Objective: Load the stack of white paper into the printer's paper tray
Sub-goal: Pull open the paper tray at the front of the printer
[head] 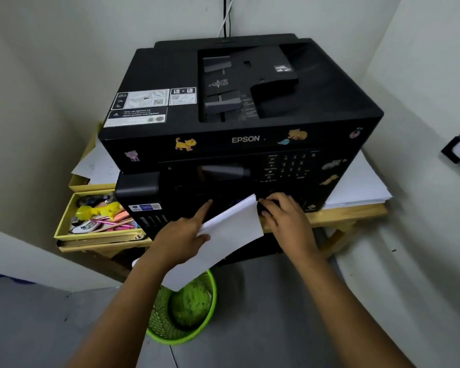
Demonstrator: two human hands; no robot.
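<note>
Green mesh wastebasket [182,312] on the floor, nearest. Above it, left hand [182,235] grips the white paper stack [223,235], thumb on top, forefinger out straight; smooth sheets tilt toward the printer front. Right hand [287,221], fingers curled, at the printer's low front edge. Boxy matte-black printer [239,102] on a pale wooden table [356,216].

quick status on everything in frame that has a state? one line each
stack of white paper: held by the left hand, tilted, leading edge at the printer's lower front, not loaded
left hand: holds the stack, index finger straight
right hand: fingers curled at the printer's lower front
printer: top cover closed
yellow drawer: open, holds stationery
green basket: upright on the floor
</note>
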